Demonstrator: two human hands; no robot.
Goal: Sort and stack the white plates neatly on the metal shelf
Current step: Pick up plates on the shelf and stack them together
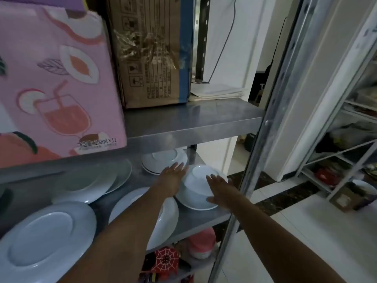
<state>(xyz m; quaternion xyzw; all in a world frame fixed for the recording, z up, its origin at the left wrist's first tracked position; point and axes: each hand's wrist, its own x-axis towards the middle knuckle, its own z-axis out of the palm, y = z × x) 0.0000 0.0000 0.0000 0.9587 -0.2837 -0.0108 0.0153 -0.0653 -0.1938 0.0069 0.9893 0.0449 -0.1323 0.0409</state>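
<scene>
Nearest, lower left: a large white plate (40,235) lies face up on the metal shelf (195,220); just right of it a second flat plate (170,218) sits at the shelf's front edge, largely covered by the left forearm crossing over it.

Below that edge, on a lower level: a red item with a spider-web print (166,260) and a pink-lidded container (202,241); details blurred.

Mid-shelf, right end: an upturned deep plate (196,186), foot ring uppermost, resting on the shelf close to the right upright post (251,160); whether one piece or several nested, cannot tell. It overlaps the rim of the flat plate beside it.

Left hand (173,174) lies against the upturned plate's left side, fingers straight and released, nothing grasped; right hand (219,187) lies flat on its right flank, fingers spread and straight, thumb low near the rim; the plate sits between the two palms.

Further left, in shadow: two overlapping plates (85,185), face up, one tilted on the other.

Behind the left hand: a small stack of upturned plates (161,159) towards the back of the shelf, apart from the one between the hands.

Above: the upper shelf (193,121) carries a pink drinks carton (55,78) overhanging its front, a brown cardboard box (149,52) behind it, and folded white sheets (216,91) at the right.

Far right: a second metal rack (346,152), contents indistinct.
</scene>
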